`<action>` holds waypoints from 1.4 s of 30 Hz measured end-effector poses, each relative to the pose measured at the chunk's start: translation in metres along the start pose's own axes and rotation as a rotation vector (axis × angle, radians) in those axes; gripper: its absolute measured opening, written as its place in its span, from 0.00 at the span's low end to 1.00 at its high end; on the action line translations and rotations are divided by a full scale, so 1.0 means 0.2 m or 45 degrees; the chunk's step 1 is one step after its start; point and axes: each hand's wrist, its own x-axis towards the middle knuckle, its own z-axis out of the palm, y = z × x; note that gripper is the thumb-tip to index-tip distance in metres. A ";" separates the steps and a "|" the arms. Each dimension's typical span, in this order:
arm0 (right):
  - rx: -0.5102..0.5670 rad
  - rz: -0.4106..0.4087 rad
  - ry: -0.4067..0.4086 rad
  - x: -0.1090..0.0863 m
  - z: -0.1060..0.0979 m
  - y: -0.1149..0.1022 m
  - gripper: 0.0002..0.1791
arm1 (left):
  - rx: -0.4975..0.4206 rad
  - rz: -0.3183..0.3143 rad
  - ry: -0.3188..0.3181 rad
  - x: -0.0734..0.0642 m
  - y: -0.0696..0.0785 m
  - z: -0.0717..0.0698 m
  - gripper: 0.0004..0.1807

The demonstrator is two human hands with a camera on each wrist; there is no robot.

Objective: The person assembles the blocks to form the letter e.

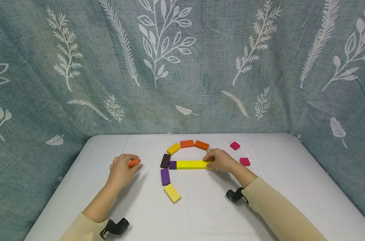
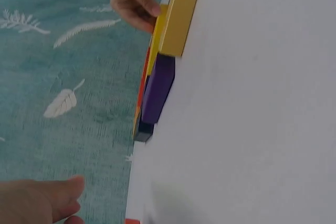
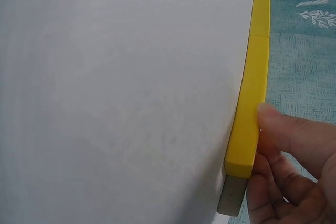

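Observation:
A little above the white table, my left hand has its fingers loosely bent over an orange block. In the left wrist view the fingertips appear apart from that orange block, which the frame's lower edge mostly cuts off. At the centre, my right hand pinches the right yellow block of a straight row. The thumb lies at its upper edge; the index fingertip is hidden behind it. A beige block shows just past the yellow one, partly covered by the hand in the head view.
An arc of orange, amber, dark brown, purple and pale yellow blocks curves left of the row. Its left end is a small purple block. Two crimson blocks lie right. A patterned curtain hangs behind.

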 end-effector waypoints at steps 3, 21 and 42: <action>0.004 0.008 -0.003 0.00 0.00 0.00 0.13 | -0.039 -0.023 -0.041 0.03 -0.03 -0.01 0.21; -0.006 0.007 -0.007 0.00 0.00 0.00 0.14 | -0.301 -0.196 -0.353 0.18 -0.20 0.02 0.25; -0.015 0.004 -0.022 0.01 -0.01 -0.01 0.13 | -0.235 -0.235 -0.422 0.08 -0.16 0.03 0.28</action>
